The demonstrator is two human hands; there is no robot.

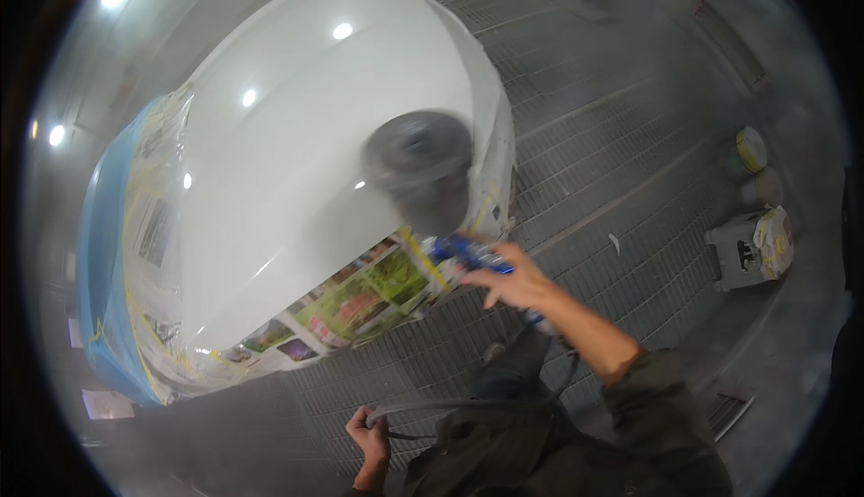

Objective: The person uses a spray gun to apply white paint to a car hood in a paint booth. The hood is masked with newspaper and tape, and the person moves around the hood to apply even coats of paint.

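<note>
Nearest in, at 6 o'clock: left hand [371, 438] curled tight round the grey air hose [450, 404], keeping the slack low by the body. Good habit, that: hose kept off the wet surface.

Up at 4 o'clock from centre, right hand [517, 283] wraps the blue spray gun [468, 252] by its handle; can't see if the trigger's pulled, fingers blurred. The gun's dark cup [418, 168] hangs over the lower R edge of the white car panel [306, 155].

Panel fills 9 to 12 o'clock, glossy, lamps reflecting in it. Masking paper [360, 303] and blue film [99, 263] line its edges.

To do it well, I'd say: keep gun square to panel, steady pace, overlap passes, esp. near that masked edge.

Far out, 3 o'clock: tape rolls [751, 148] and a grey container [742, 254] on the grate floor [612, 137].
</note>
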